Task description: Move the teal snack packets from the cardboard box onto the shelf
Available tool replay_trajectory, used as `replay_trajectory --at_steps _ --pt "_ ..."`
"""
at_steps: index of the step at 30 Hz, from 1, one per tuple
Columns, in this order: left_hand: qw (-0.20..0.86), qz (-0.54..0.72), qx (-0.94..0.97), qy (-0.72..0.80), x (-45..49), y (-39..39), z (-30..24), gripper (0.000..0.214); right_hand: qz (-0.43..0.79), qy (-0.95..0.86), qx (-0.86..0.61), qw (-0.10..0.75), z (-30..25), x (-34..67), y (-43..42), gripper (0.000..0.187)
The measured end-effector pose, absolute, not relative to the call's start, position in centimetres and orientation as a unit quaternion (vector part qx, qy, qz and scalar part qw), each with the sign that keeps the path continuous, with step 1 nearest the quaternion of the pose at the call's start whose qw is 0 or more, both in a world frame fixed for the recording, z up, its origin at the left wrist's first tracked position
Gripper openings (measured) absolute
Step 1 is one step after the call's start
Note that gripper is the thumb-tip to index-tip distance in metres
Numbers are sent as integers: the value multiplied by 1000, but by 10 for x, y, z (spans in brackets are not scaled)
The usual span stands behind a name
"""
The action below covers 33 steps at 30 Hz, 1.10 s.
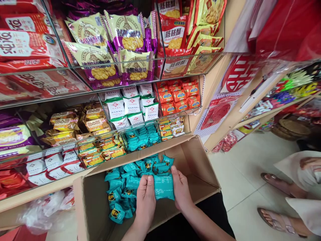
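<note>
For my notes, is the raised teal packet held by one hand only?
No, the left hand and right hand both hold the teal packet.

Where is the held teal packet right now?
In the head view, the held teal packet is at lower centre, between the left hand and right hand over the cardboard box, right of most other teal packets.

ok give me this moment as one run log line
left hand: gripping teal packet | right hand: gripping same packet, opposite end | other teal packets: loose in cardboard box | box: open, beside snack shelves
</note>
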<state>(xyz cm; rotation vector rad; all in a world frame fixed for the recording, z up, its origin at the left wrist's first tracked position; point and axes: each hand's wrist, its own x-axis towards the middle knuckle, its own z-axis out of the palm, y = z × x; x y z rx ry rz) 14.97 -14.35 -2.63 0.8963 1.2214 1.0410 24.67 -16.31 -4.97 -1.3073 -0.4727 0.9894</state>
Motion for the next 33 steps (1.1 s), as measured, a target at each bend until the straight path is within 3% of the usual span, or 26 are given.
replay_trajectory --at_steps 3,5,10,14,17,20,22,27,33 --pt "658 420 346 520 152 -144 -22 34 472 -187 -550 663 -39 244 -161 39" --pt "657 418 336 530 152 -142 -21 35 434 -228 -572 657 -35 245 -161 39" --pt "639 400 322 572 147 -137 -14 29 161 -426 -657 601 -30 261 -161 36" --pt "800 299 138 502 145 -140 3 37 -90 -650 -560 506 -30 267 -163 35" --pt "849 268 105 443 145 -141 12 27 -147 -748 -470 446 -32 257 -167 38" --pt "834 283 97 464 144 -139 16 28 -105 -772 -435 452 -31 248 -175 41" --pt "840 294 99 446 141 -137 18 37 -12 -741 -462 487 -28 247 -181 38" --pt "873 254 161 384 131 -130 25 48 231 -533 -591 560 -11 261 -184 17" --pt "884 163 216 382 129 -126 30 53 271 -588 -580 495 0 273 -171 25"
